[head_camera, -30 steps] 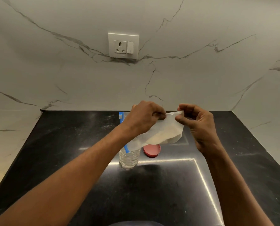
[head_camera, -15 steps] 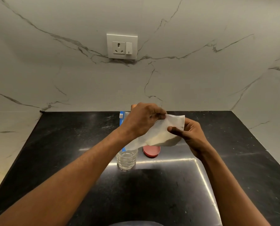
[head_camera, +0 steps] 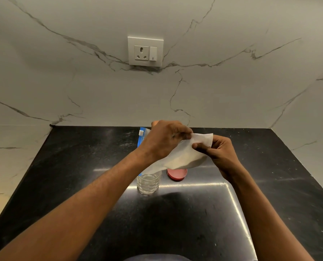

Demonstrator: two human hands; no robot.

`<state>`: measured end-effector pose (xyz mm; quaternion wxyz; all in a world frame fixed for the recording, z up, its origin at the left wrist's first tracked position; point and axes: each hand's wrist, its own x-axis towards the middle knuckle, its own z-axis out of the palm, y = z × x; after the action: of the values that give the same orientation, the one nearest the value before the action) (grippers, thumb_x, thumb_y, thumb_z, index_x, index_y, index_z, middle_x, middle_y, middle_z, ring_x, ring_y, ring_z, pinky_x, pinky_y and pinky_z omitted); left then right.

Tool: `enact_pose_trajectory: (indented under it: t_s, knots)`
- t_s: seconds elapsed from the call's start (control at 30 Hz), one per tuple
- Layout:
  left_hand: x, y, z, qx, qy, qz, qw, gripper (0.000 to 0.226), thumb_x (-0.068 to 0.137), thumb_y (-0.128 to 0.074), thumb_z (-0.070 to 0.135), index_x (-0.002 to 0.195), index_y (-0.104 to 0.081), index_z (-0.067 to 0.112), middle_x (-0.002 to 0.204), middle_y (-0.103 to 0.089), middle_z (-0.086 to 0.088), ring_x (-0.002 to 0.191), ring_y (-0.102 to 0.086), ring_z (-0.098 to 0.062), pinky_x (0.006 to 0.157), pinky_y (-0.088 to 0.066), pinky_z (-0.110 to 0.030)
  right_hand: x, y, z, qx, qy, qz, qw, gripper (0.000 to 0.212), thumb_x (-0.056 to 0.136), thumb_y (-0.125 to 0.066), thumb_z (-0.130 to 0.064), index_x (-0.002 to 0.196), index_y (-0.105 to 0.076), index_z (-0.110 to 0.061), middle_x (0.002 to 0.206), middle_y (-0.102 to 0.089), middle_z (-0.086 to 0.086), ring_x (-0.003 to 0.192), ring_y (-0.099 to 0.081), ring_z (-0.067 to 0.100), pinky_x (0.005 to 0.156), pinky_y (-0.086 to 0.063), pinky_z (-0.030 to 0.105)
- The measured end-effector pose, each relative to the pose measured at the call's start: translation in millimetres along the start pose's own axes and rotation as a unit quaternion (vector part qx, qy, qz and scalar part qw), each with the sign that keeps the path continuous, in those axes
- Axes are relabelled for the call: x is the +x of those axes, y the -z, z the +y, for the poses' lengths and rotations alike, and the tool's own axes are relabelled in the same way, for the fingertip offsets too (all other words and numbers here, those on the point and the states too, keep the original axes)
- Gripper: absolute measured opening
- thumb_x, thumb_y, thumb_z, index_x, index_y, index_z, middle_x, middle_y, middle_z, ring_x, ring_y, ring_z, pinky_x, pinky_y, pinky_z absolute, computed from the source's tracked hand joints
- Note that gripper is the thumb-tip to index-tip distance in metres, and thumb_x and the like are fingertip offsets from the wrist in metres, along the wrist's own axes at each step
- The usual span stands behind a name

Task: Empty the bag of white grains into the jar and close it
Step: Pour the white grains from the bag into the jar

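A clear plastic bag [head_camera: 183,157] with a blue zip strip holds white grains and hangs tilted over a clear ribbed jar [head_camera: 149,183] on the black counter. The bag's lower left corner dips into the jar's mouth. My left hand [head_camera: 166,138] pinches the bag's upper edge from above. My right hand [head_camera: 219,153] grips the bag's raised right end, thumb on its front. The grains sit bunched in the bag's right part. A red lid [head_camera: 177,174] lies flat on the counter just right of the jar, partly hidden by the bag.
The black stone counter [head_camera: 81,176] runs to a white marble wall at the back and both sides. A white socket and switch plate [head_camera: 145,51] is set in the back wall. A dark rounded shape sits at the bottom edge.
My right hand has slid down from the bag's top corner to grip its right end from the side. The bag's lower corner now sits in the jar's mouth.
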<state>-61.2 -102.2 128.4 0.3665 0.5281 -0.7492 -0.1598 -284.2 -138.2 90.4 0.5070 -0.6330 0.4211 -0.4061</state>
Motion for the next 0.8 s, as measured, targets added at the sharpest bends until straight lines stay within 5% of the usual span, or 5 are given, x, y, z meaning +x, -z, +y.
enact_pose_trajectory:
  t_s: [0.27, 0.4, 0.5, 0.6, 0.8]
  knots:
    - [-20, 36, 5, 0.073, -0.053, 0.145, 0.985, 0.032, 0.091, -0.084, 0.033, 0.119, -0.080, 0.016, 0.124, -0.076, -0.003, 0.118, -0.069, -0.022, 0.102, -0.048, -0.059, -1, -1, -3, 0.009, 0.025, 0.029, 0.999, 0.028, 0.069, -0.087, -0.033, 0.096, -0.080, -0.028, 0.097, -0.082, -0.003, 0.088, -0.077, 0.014, 0.071, -0.061, 0.022]
    - [-55, 47, -9, -0.004, 0.080, 0.287, 0.955, 0.042, 0.090, -0.080, 0.051, 0.115, -0.070, 0.019, 0.113, -0.067, 0.001, 0.099, -0.063, -0.015, 0.092, -0.058, -0.044, -5, -1, -8, 0.008, 0.026, 0.036, 0.999, 0.020, 0.067, -0.086, -0.041, 0.086, -0.083, -0.036, 0.096, -0.082, -0.003, 0.087, -0.076, 0.015, 0.076, -0.064, 0.031]
    - [-78, 39, -23, -0.123, 0.205, 0.207, 0.949, 0.056, 0.079, -0.077, 0.060, 0.116, -0.056, 0.024, 0.104, -0.063, 0.005, 0.093, -0.063, -0.010, 0.076, -0.056, -0.011, -6, 1, -9, 0.007, 0.030, 0.049, 0.998, 0.016, 0.075, -0.083, -0.036, 0.089, -0.083, -0.030, 0.099, -0.081, 0.003, 0.093, -0.075, 0.025, 0.089, -0.059, 0.048]
    - [-87, 23, -38, -0.169, 0.231, 0.145, 0.947, 0.054, 0.079, -0.075, 0.055, 0.119, -0.059, 0.024, 0.107, -0.069, 0.007, 0.097, -0.070, -0.007, 0.075, -0.057, -0.008, -7, 1, -11, 0.003, 0.037, 0.047, 0.998, 0.015, 0.076, -0.083, -0.034, 0.090, -0.084, -0.029, 0.099, -0.081, 0.005, 0.094, -0.074, 0.030, 0.092, -0.057, 0.053]
    - [-85, 17, -54, -0.235, 0.248, 0.179, 0.923, 0.042, 0.087, -0.085, 0.033, 0.122, -0.061, 0.028, 0.111, -0.069, 0.011, 0.099, -0.070, -0.004, 0.075, -0.058, -0.009, -5, 4, -14, -0.006, 0.048, 0.052, 0.998, 0.014, 0.073, -0.089, -0.026, 0.082, -0.079, -0.023, 0.087, -0.078, 0.001, 0.080, -0.072, 0.015, 0.072, -0.059, 0.031]
